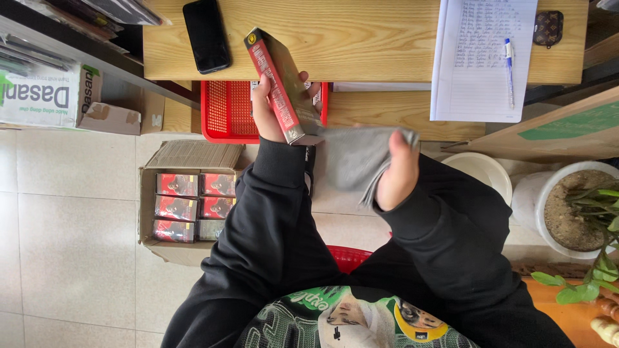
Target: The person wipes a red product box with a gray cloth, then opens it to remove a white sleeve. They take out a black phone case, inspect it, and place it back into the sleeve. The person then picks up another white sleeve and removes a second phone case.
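Observation:
My left hand (265,111) grips a flat red and dark box (278,84), held tilted above the edge of a wooden table (361,38). My right hand (398,171) is closed on a grey cloth (358,154). The cloth's far end touches the lower corner of the box. Both arms wear black sleeves.
A red plastic basket (225,109) sits under the table edge. An open cardboard carton (187,200) with several similar red boxes stands on the tiled floor at left. On the table lie a black phone (206,35), a lined sheet (480,58) with a pen (509,67). A white plant pot (574,206) stands right.

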